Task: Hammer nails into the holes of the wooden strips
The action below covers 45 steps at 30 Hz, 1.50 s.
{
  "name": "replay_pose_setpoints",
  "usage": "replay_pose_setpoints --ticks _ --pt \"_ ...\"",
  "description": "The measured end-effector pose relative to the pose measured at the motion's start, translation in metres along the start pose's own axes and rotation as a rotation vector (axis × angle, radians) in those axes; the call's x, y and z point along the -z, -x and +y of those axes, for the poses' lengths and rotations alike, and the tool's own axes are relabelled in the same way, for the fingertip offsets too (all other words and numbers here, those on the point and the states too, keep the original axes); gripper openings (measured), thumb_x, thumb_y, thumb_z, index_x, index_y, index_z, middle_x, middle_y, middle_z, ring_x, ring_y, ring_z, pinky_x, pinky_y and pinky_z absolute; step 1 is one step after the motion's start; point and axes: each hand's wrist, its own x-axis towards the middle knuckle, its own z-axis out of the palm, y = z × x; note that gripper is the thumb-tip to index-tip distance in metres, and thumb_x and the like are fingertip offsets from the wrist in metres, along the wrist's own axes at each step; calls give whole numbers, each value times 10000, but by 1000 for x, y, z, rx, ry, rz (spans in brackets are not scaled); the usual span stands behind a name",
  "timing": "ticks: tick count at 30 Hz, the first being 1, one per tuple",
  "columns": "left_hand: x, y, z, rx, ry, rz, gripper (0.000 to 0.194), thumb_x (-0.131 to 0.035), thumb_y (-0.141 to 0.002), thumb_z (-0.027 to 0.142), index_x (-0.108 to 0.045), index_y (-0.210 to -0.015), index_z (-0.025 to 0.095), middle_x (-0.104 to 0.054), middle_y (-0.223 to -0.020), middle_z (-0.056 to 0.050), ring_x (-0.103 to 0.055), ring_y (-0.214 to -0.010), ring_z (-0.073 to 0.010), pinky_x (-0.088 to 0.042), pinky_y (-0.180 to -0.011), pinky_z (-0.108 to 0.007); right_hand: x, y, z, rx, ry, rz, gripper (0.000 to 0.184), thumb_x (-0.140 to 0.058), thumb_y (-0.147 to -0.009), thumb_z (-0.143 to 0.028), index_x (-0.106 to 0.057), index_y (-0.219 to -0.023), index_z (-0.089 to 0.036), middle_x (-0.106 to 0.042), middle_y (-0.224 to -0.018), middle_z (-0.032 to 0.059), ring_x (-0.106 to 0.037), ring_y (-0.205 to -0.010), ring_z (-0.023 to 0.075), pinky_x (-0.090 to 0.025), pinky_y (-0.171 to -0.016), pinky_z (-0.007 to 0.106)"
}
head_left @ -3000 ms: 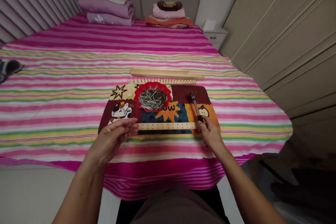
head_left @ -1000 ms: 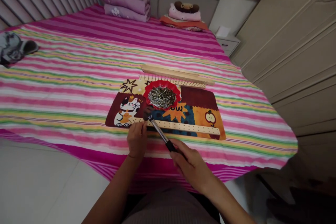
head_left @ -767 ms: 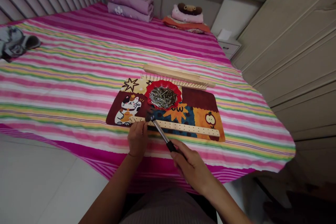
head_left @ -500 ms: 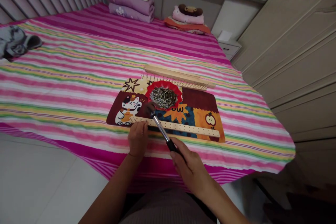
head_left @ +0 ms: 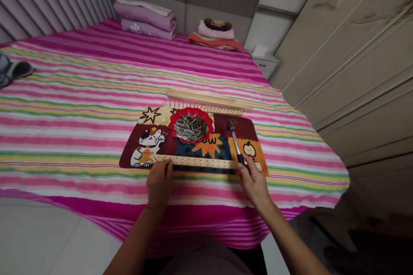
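Observation:
A pale wooden strip (head_left: 206,162) with rows of small dark holes lies across the front of a patterned mat (head_left: 222,172). My left hand (head_left: 159,182) is at the strip's left part, its fingertips pinched together against the wood. Whatever is between them is too small to make out. A few nails stand at the strip's left end. My right hand (head_left: 256,182) grips the black handle of a hammer (head_left: 236,142), whose head is over the mat's right side. Behind the strip, a red scalloped bowl (head_left: 210,127) holds a heap of nails (head_left: 191,127).
At the mat's far edge is another wooden strip with a row of upright nails (head_left: 203,106), beside more wooden strips (head_left: 200,95). Folded purple bedding (head_left: 145,19) and a smaller folded stack (head_left: 215,36) sit at the back of the bed. Grey cloth (head_left: 16,71) lies far left.
My right hand has swung the hammer from above the strip's left part over to the right side of the mat. My left hand stays at the strip. The view has shifted slightly.

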Motion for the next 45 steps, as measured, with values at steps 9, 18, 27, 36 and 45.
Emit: replay_pose_setpoints --ticks 9,18,27,36,45 --pt "34 -36 29 -68 -107 -25 190 -498 -875 336 -634 -899 205 -660 -816 -48 -599 -758 -177 -445 -713 -288 0 -17 30 -124 -27 75 531 -456 -783 -504 -635 -1128 -143 -683 -819 85 -632 -776 245 -498 -671 358" --pt "-34 -138 38 -197 -539 -583 222 -510 -749 184 -724 -810 169 -704 -838 -145 -644 -805 -276 -480 -765 -368 -2 -17 31 -151 -55 28 540 -428 -801 -495 -603 -1163 -134 -674 -736 66 -629 -701 233 -481 -610 327" --pt "-49 -156 58 7 -780 -898 321 -456 -785 139 -721 -965 117 -702 -994 -218 -665 -935 -289 -490 -796 -352 -5 -18 35 -121 -47 57 511 -437 -800 -479 -622 -1137 -143 -677 -716 60 -617 -654 220 -473 -591 314" --pt "-33 -158 60 -9 -602 -746 263 -461 -793 139 -678 -940 122 -703 -958 -186 -655 -911 -259 -488 -811 -349 -3 -17 36 -98 -38 56 494 -427 -810 -481 -622 -1118 -148 -670 -729 57 -607 -654 213 -466 -606 310" --pt "49 -84 55 619 484 -372 323 -724 -559 406 -662 -755 157 -645 -640 -2 -610 -588 -141 -517 -618 -275 -2 -16 34 -113 -8 41 492 -428 -814 -474 -614 -1136 -151 -671 -725 53 -611 -662 216 -473 -623 319"
